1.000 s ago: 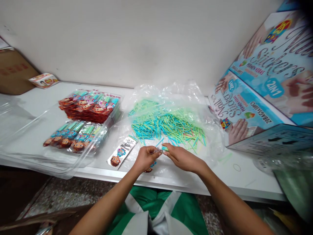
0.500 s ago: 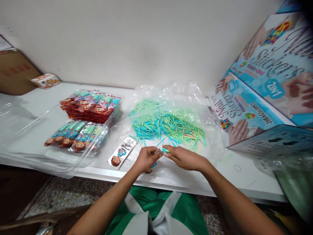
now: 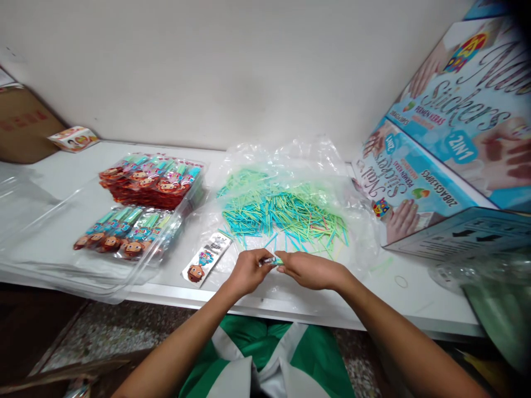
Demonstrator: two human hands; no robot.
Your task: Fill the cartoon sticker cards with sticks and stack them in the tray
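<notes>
My left hand [image 3: 250, 272] is closed, pinching a small clear printed packet [image 3: 274, 260] above the front of the table. Facing it, my right hand [image 3: 311, 269] has its fingers pressed together at the packet's mouth, on a few thin green-blue sticks that mostly hide behind the fingers. The fingertips of both hands almost touch. Just beyond them, a heap of thin blue and green plastic-looking sticks [image 3: 265, 215] spreads over a clear plastic bag [image 3: 323, 149]. A flat white packet printed with a cartoon head [image 3: 206, 258] lies left of my left hand.
At left, a clear plastic tray [image 3: 136, 282] holds stacked filled packets [image 3: 145, 190] and a nearer row of packets [image 3: 124, 232]. Large blue Nail Stickers boxes [image 3: 440, 138] stand on the right. A brown carton [image 3: 25, 121] sits far left, and a rubber band [image 3: 401, 282] lies at right.
The packet between my hands has tilted, and its printed cartoon part, seen below my left hand before, is now out of sight. Both hands stay in nearly the same place.
</notes>
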